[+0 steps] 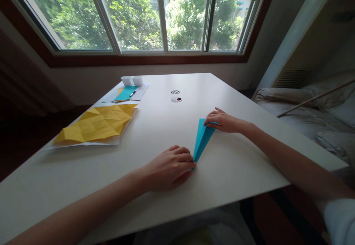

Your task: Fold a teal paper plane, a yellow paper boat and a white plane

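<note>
A blue sheet of folded paper (203,138) stands out against the white table in front of me. It is narrow at the near end and wide at the far end, with a crease running down its length. The pointed near end is pinched in the fingers of my left hand (174,167), which rests on the table and hides the tip. At the wide far end, the fingers of my right hand (219,120) are closed on the top right corner, and part of that edge is covered by them.
Creased yellow paper (100,123) lies on white sheets at the left. Behind it are teal paper (126,93), a pen (134,92) and small white boxes (132,81). Two round stickers or discs (176,99) lie mid-table. The white table's (155,126) near edge is close to me.
</note>
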{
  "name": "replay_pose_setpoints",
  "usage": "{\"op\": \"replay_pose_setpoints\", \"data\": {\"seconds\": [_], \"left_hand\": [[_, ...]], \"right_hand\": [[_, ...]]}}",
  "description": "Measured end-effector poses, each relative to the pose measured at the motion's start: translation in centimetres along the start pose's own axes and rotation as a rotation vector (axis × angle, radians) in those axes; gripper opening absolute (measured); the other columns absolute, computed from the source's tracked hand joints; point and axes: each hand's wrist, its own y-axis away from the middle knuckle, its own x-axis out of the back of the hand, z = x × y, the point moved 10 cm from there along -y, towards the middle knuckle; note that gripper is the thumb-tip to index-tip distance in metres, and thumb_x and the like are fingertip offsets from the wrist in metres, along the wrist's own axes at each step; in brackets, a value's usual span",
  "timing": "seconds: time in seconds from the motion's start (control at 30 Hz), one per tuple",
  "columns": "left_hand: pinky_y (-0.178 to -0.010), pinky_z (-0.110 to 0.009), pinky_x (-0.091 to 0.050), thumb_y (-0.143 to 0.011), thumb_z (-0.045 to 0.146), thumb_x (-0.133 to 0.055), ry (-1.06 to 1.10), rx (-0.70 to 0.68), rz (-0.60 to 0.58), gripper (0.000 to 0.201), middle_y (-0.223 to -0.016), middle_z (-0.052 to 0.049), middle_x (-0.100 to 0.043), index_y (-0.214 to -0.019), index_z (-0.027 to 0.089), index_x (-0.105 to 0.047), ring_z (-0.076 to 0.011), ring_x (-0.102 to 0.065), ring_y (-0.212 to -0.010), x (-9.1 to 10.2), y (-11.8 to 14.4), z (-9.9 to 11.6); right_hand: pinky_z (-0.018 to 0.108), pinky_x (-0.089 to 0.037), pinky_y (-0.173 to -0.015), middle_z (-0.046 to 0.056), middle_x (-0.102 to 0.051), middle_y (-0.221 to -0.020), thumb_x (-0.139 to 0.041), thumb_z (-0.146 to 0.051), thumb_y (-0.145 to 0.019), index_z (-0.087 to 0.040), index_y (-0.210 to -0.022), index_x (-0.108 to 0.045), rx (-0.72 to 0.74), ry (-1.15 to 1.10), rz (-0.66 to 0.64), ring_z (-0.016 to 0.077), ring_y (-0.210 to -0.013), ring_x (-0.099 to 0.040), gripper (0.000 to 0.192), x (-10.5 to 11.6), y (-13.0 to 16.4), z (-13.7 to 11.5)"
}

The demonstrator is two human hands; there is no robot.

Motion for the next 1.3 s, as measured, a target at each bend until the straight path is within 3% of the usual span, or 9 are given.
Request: {"op": "replay_pose_setpoints", "data": {"seconds": [0.17, 0.3, 0.47, 0.6, 0.7, 0.83, 1.07, 1.3], "left_hand": [[-0.09, -0.033, -0.036, -0.086, 0.022, -0.044, 0.013, 0.036, -0.017, 0.022, -0.104, -0.007, -0.061, -0.104, 0.02, -0.057, -0.0193, -0.051, -0.101, -0.2, 0.1, -0.5], [-0.093, -0.037, -0.032, -0.087, 0.027, -0.045, -0.003, 0.088, 0.01, 0.021, -0.121, -0.005, -0.055, -0.104, 0.024, -0.058, -0.0218, -0.047, -0.11, 0.0, 0.2, -1.2], [-0.095, -0.034, -0.032, -0.087, 0.026, -0.045, 0.038, 0.071, -0.007, 0.022, -0.118, -0.003, -0.058, -0.104, 0.024, -0.057, -0.021, -0.046, -0.112, -0.1, 0.2, -1.2], [-0.095, -0.034, -0.032, -0.087, 0.027, -0.044, 0.049, 0.068, -0.016, 0.021, -0.117, -0.003, -0.059, -0.102, 0.023, -0.058, -0.0216, -0.045, -0.114, -0.1, 0.2, -1.1], [-0.095, -0.034, -0.032, -0.087, 0.026, -0.044, 0.055, 0.055, -0.025, 0.022, -0.118, -0.003, -0.06, -0.104, 0.023, -0.058, -0.0215, -0.045, -0.114, -0.1, 0.2, -0.7], [-0.095, -0.035, -0.032, -0.088, 0.025, -0.044, 0.059, 0.038, -0.034, 0.022, -0.117, -0.003, -0.06, -0.105, 0.024, -0.058, -0.0215, -0.045, -0.113, -0.2, 0.1, -0.3], [-0.097, -0.039, -0.033, -0.088, 0.029, -0.044, 0.071, 0.039, -0.024, 0.024, -0.134, -0.006, -0.046, -0.106, 0.024, -0.059, -0.0237, -0.04, -0.12, -0.5, 0.0, -0.5], [-0.099, -0.037, -0.031, -0.088, 0.03, -0.044, 0.101, 0.028, -0.038, 0.026, -0.128, -0.001, -0.052, -0.111, 0.028, -0.056, -0.0224, -0.039, -0.121, -0.7, -0.2, -0.5]], "right_hand": [[0.042, -0.032, -0.093, 0.007, -0.065, -0.1, -0.047, -0.034, -0.086, -0.021, -0.1, -0.061, 0.006, -0.113, 0.07, 0.0209, -0.095, -0.056, 0.024, 1.6, 0.1, 0.6], [0.034, -0.043, -0.081, 0.007, -0.066, -0.095, -0.054, -0.035, -0.08, -0.019, -0.094, -0.063, -0.047, -0.261, 0.091, 0.0198, -0.09, -0.058, 0.023, 2.0, 0.6, 2.5], [0.029, -0.046, -0.07, 0.007, -0.066, -0.088, -0.062, -0.038, -0.072, -0.015, -0.09, -0.063, -0.215, -0.557, 0.033, 0.018, -0.08, -0.06, 0.029, 1.0, 1.5, 5.5], [0.025, -0.043, -0.059, 0.002, -0.062, -0.073, -0.064, -0.04, -0.07, -0.014, -0.104, -0.056, -0.336, -0.734, -0.02, 0.013, -0.066, -0.056, 0.043, -0.5, 1.7, 7.1], [0.024, -0.043, -0.058, 0.002, -0.061, -0.073, -0.064, -0.04, -0.071, -0.015, -0.107, -0.053, -0.365, -0.799, -0.029, 0.0117, -0.065, -0.055, 0.045, -1.5, 1.5, 7.6], [0.022, -0.042, -0.053, 0.001, -0.061, -0.074, -0.063, -0.037, -0.071, -0.015, -0.109, -0.053, -0.4, -0.739, -0.054, 0.0106, -0.06, -0.053, 0.045, -2.5, 1.3, 7.9], [0.023, -0.045, -0.059, 0.002, -0.064, -0.077, -0.059, -0.03, -0.074, -0.016, -0.11, -0.054, -0.36, -0.512, 0.006, 0.0129, -0.067, -0.057, 0.038, -1.4, 0.7, 7.2], [0.025, -0.046, -0.065, 0.001, -0.066, -0.078, -0.059, -0.026, -0.074, -0.02, -0.106, -0.057, -0.364, -0.312, 0.143, 0.0141, -0.071, -0.061, 0.033, -0.1, 0.3, 6.6]]}}
